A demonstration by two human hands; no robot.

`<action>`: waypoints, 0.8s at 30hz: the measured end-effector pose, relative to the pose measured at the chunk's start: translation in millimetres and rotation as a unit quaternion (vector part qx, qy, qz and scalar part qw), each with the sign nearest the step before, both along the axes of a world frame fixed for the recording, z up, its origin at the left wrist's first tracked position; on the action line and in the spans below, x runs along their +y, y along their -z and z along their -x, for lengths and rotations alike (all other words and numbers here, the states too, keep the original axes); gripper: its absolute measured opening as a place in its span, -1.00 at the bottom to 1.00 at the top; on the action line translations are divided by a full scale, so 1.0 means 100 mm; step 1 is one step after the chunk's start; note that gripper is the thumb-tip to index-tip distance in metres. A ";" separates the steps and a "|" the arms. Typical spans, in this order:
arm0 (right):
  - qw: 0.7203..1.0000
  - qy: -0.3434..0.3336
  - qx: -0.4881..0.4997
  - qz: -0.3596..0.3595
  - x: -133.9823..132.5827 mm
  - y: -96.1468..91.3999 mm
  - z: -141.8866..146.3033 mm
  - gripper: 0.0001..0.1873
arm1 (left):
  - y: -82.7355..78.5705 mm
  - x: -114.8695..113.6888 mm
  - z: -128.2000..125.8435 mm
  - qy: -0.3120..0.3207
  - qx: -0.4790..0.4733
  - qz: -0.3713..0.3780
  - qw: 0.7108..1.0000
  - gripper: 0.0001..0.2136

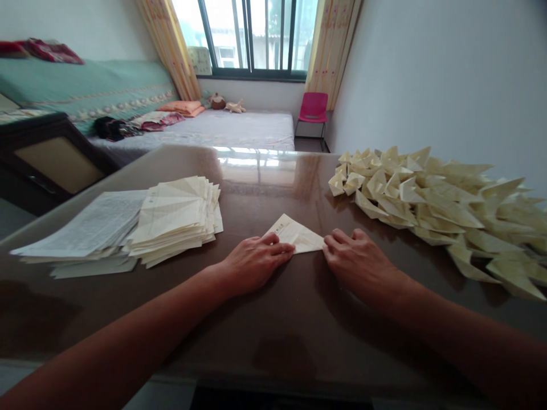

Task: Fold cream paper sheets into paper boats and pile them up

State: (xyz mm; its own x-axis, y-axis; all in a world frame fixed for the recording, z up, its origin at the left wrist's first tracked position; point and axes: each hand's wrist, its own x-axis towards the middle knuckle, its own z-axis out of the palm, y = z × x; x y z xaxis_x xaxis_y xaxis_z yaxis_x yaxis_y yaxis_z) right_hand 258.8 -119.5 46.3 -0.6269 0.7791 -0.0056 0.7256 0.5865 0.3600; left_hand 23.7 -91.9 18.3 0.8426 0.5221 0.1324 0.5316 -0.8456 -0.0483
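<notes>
A cream printed sheet of paper point(299, 234), folded into a triangle, lies on the brown glossy table point(273, 319) with its point away from me. My left hand point(256, 259) presses on its left part, fingers bent and close together, hiding that corner. At the right corner, my right hand point(356, 259) pinches the paper between thumb and curled fingers. To the right sits a big heap of folded paper boats point(427, 199). On the left are a stack of creased cream sheets point(175, 216) and, partly under it, a stack of printed grey-white sheets point(89, 222).
Beyond the table stands a bed point(239, 128) with a pillow point(182, 108), clothes point(115, 128) and soft toys. A pink chair point(313, 107) is near the window point(256, 37). At the left is a dark cabinet point(53, 154); a white wall point(444, 80) runs along the right.
</notes>
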 end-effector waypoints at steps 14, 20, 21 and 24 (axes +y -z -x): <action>0.994 -0.073 0.078 -0.008 0.30 0.30 0.03 -0.65 | -0.06 0.19 0.24 -0.085 0.030 -0.052 0.995 -0.64; 0.982 -0.103 0.159 0.010 0.44 0.35 -0.04 -0.67 | -0.05 0.16 0.21 -0.063 0.014 -0.025 0.998 -0.55; 0.979 -0.105 0.174 0.013 0.46 0.37 -0.06 -0.68 | -0.06 0.17 0.21 -0.059 -0.008 -0.004 0.998 -0.54; 0.970 -0.114 0.213 0.026 0.50 0.40 -0.10 -0.68 | -0.07 0.18 0.24 -0.039 -0.092 0.077 0.992 -0.58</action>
